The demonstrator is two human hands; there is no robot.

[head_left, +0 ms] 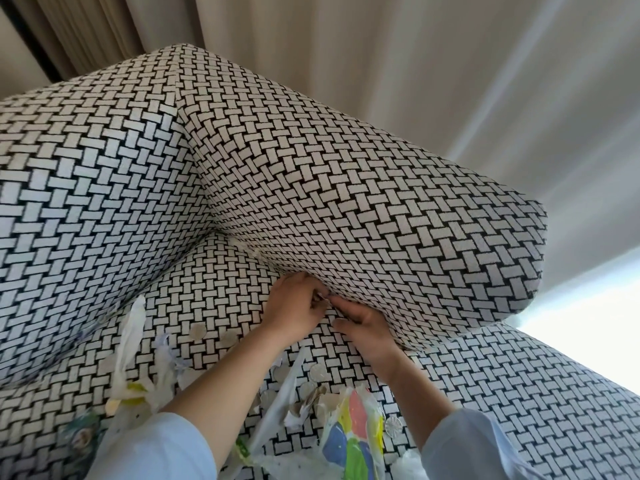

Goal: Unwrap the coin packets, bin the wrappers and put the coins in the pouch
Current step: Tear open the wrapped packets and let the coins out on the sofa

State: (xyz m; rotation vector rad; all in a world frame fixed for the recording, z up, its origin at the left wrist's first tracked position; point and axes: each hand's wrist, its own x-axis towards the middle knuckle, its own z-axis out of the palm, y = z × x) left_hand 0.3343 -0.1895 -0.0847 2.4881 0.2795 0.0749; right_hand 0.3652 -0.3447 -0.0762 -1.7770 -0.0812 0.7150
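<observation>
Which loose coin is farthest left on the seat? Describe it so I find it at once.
Start at the woven black-and-white sofa seat, left of the hands. Two coins lie side by side there; take the left coin, nearest the long white wrapper. The right coin sits nearer the forearm.

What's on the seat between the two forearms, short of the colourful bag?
In the head view, loose coins and torn wrapper scraps lie between the forearms.

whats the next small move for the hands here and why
Probably finish tearing the small packet pinched between the left hand and right hand by the armrest. Both sets of fingertips meet on it, and loose coins and torn wrappers already lie on the seat.
</observation>
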